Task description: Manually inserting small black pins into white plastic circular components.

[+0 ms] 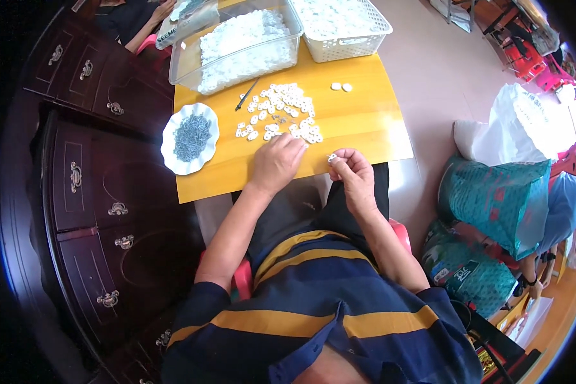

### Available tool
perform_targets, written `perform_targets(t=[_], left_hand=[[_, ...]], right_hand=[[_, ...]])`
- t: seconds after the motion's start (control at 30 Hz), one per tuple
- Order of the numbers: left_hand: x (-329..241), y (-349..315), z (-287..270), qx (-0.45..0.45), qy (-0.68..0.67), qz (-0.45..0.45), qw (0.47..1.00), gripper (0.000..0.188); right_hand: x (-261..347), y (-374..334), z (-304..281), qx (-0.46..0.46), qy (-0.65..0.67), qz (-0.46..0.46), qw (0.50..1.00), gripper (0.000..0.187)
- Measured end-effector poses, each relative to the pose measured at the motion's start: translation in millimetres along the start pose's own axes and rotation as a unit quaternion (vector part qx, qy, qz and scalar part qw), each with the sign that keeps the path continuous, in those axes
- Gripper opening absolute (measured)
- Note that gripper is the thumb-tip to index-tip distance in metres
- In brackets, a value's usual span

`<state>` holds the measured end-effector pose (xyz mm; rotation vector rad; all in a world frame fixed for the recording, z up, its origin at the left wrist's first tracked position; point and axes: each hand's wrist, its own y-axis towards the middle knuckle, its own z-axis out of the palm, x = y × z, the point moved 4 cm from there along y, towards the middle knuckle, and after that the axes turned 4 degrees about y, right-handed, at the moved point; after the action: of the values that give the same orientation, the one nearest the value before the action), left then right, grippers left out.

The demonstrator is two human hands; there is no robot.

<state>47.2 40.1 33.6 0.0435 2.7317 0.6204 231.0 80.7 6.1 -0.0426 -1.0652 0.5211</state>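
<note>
My right hand point(354, 176) is closed in a pinch at the table's near edge, holding a small white plastic piece point(332, 157) with holes in it. My left hand point(280, 163) rests at the near side of a loose pile of similar white pieces point(281, 97). Its fingers are curled together, and whatever they grip is hidden. A few small grey metal bits point(281, 120) lie among the pile. Beside it is a thin dark pointed tool point(246, 95). Two white pieces point(341, 87) sit apart at the right. A scalloped white dish point(169, 150) holds many grey metal pins point(193, 136).
On the far side of the yellow tabletop point(371, 121) stand a clear bin point(179, 72) and a white basket point(358, 43), both full of white pieces. Dark drawers point(83, 173) flank the left. Teal bags point(493, 198) fill the right floor. Other people's arms point(148, 27) show far left and at right.
</note>
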Motion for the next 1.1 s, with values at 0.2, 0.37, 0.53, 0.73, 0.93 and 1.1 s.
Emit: perform_targets(t=[0.2,0.37,0.53,0.73,0.93,1.1], left_hand=[[-1.4,-11.3,0.1,0.005,-0.099,-0.082,0.992,0.006],[-2.5,-34.5,10.2,0.011,-0.551,-0.33,0.766,0.007],[-14.6,-39.2,3.0,-0.013,-0.58,-0.321,0.749,0.013],[-19.0,-41.1,-0.5,-0.003,-0.563,-0.277,0.779,0.014],[-26.0,-42.5,0.7,-0.013,-0.553,-0.257,0.793,0.014],[-27.8,-45.0,1.0,-0.035,-0.498,-0.229,0.836,0.017]], right_hand=[[-0.6,-2.2,4.8,0.006,0.004,0.002,1.0,0.009],[-1.0,-4.3,10.9,0.011,0.012,0.018,1.0,0.009],[-5.2,-5.4,15.8,0.023,0.004,0.024,0.999,0.01],[-8.1,-6.6,17.4,0.038,0.032,0.033,0.998,0.009],[-6.0,-9.7,20.8,0.047,0.083,0.044,0.995,0.008],[-11.9,-10.0,20.6,0.038,0.106,0.06,0.992,0.008]])
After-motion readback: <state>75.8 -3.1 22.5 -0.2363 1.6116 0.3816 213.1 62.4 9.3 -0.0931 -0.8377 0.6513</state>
